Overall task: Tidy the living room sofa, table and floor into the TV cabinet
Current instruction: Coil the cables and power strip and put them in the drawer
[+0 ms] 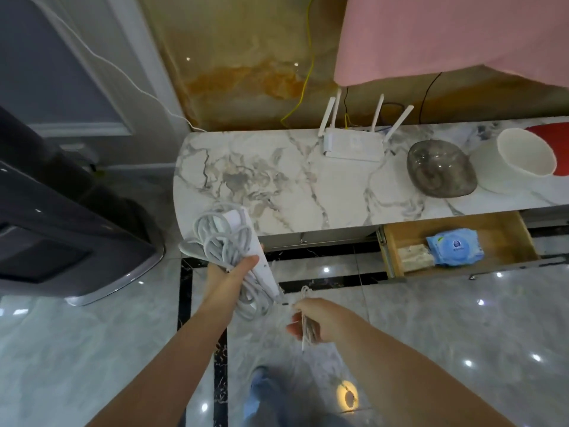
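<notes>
My left hand grips a white power strip with its grey-white cord coiled around it, held just in front of the left end of the marble-topped TV cabinet. My right hand pinches a thin white cable, bunched and hanging below the fingers, close beside the strip's lower end. To the right a wooden drawer of the cabinet stands pulled out, holding a blue wet-wipe pack and a pale packet.
On the cabinet top stand a white router, a grey glass bowl, a white bucket and a red object. A dark appliance stands on the floor at left. Pink cloth hangs above.
</notes>
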`<action>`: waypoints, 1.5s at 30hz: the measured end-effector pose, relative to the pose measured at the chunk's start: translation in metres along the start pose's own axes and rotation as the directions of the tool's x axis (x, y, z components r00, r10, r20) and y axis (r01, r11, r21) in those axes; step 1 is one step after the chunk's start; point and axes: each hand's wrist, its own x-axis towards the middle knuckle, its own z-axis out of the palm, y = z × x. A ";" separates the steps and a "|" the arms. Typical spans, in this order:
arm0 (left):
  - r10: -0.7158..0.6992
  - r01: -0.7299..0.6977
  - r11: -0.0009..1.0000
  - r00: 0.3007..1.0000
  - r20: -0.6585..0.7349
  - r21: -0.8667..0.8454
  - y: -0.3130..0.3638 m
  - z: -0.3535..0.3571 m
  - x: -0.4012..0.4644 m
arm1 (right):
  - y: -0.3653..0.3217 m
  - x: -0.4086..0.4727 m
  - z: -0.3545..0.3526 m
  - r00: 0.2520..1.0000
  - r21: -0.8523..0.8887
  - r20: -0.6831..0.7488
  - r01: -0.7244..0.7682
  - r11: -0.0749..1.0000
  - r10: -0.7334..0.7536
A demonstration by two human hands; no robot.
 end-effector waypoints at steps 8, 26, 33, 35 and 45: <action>-0.091 0.091 0.985 0.996 0.010 -0.146 -0.081 -0.012 0.056 | -0.004 0.093 0.007 0.969 0.460 0.150 0.108 0.882 -0.197; 0.040 -0.026 0.994 0.989 0.143 -0.102 -0.202 -0.074 0.145 | -0.041 0.238 -0.014 0.743 -0.354 0.072 0.643 0.679 -0.666; 0.012 -0.033 0.976 0.995 0.100 0.214 -0.236 -0.039 0.159 | -0.066 0.209 0.001 0.632 -0.440 0.166 0.734 0.517 -0.757; 0.037 -0.059 0.977 0.993 0.111 0.204 -0.243 -0.029 0.157 | -0.059 0.201 0.010 0.657 -0.287 0.193 0.748 0.599 -0.728; 0.110 -0.143 0.984 0.959 0.261 0.110 -0.260 -0.011 0.151 | -0.038 0.189 0.011 0.682 -0.015 0.278 0.707 0.707 -0.676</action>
